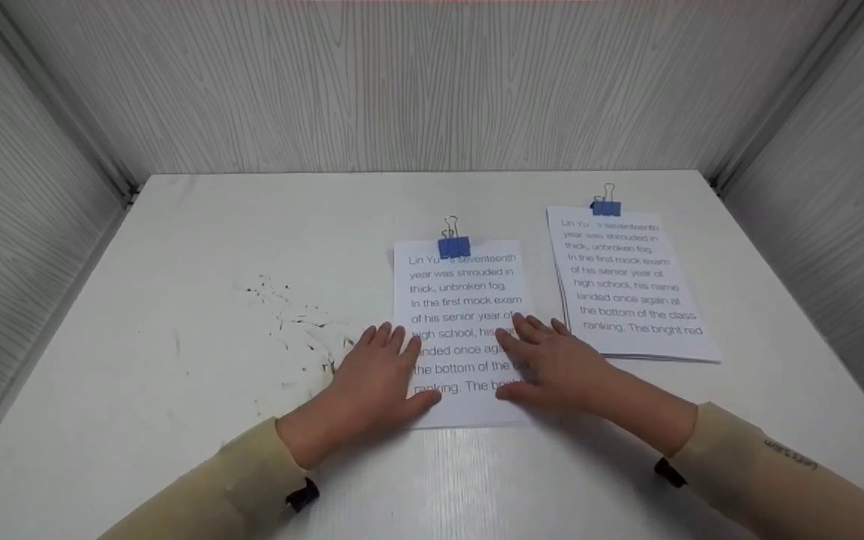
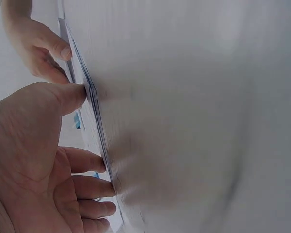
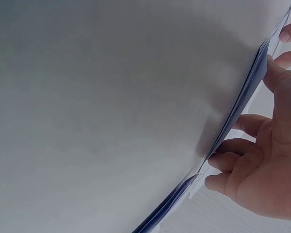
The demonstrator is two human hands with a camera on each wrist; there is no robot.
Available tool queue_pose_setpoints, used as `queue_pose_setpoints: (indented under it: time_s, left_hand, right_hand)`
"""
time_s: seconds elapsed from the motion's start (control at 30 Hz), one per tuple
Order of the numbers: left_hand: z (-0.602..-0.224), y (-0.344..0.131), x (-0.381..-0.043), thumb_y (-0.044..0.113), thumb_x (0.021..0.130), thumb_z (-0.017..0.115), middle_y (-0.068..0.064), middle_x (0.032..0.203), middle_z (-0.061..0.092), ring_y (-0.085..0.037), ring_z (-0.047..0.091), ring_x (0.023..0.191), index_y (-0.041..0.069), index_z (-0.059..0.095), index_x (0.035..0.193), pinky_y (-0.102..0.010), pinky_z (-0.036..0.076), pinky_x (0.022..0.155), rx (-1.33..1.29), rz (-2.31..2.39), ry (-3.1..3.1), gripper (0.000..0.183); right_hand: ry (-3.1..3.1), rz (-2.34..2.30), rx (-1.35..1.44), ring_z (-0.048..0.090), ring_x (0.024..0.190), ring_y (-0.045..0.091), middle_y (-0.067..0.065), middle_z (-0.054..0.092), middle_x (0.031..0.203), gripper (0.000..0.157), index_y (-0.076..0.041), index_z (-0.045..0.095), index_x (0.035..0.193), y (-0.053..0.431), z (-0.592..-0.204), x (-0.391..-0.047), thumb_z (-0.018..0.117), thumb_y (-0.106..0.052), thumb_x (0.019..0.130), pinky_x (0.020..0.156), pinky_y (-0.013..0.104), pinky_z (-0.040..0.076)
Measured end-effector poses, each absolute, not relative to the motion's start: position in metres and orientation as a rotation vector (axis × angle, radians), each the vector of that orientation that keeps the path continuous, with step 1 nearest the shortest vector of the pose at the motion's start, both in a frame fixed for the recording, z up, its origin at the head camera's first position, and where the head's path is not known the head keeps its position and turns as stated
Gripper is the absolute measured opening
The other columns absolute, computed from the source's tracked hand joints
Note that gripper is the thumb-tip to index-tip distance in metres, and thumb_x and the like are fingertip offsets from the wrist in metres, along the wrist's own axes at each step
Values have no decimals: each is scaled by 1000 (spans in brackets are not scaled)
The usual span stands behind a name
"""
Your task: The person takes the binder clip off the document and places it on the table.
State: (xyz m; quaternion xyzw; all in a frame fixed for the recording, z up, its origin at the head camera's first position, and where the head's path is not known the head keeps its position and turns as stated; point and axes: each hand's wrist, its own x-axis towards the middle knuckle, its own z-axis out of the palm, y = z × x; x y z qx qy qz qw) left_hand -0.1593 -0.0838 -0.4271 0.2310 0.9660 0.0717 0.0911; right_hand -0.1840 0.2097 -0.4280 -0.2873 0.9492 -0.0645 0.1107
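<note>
Resting against the long sides of one stack of paper [image 1: 462, 330], two hands face each other: the left hand [image 1: 376, 379] at its left edge, the right hand [image 1: 556, 367] at its right edge. The fingers of both are loosely spread and touch the paper without curling round it. There are two stacks and two blue clips, one clip per stack. The handled stack lies near the middle of the worktop [image 1: 214, 217], its clip [image 1: 454, 247] toward the worktop's far edge. The other stack [image 1: 631, 289] lies closer to the right edge and the far right corner, slightly tilted, with its own clip [image 1: 607, 208] at the top. Two sleeves, a left one [image 1: 214, 480] and a right one [image 1: 777, 472], cross the near edge. Dark specks [image 1: 318, 325], too many to count, lie left of the handled stack.

Only the head view shows the printed text and both clips whole. The left wrist view adds the layered sheet edges and the left palm, with the thumb touching the paper's edge. The right wrist view shows gaps between sheets, and a second layered edge low in view.
</note>
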Motion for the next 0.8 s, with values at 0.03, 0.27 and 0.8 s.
queue_pose_setpoints:
  time_s: [0.03, 0.27, 0.8]
  left_hand:
    - [-427, -84, -157, 64, 101, 56, -30, 162, 41, -48, 33, 154, -2, 45, 159, -57, 22, 128, 683, 211, 2871, 88]
    - [-428, -85, -144, 64, 100, 56, -28, 162, 42, -46, 33, 154, -1, 46, 158, -56, 21, 128, 653, 213, 2865, 88]
    - [-427, -87, -125, 64, 100, 60, -31, 158, 46, -47, 37, 152, -4, 51, 154, -57, 25, 127, 679, 221, 2883, 87]
  right_hand:
    - [2787, -185, -849, 28, 157, 41, 19, 31, 170, 86, -14, 40, 165, 209, -428, -182, 66, -61, 98, 127, 61, 20]
    - [2790, -203, -903, 31, 156, 42, 23, 35, 168, 87, -11, 43, 163, 209, -428, -173, 67, -62, 97, 125, 63, 23]
    - [2773, -200, -942, 34, 154, 45, 24, 37, 166, 88, -11, 44, 163, 207, -428, -158, 66, -64, 97, 124, 65, 25]
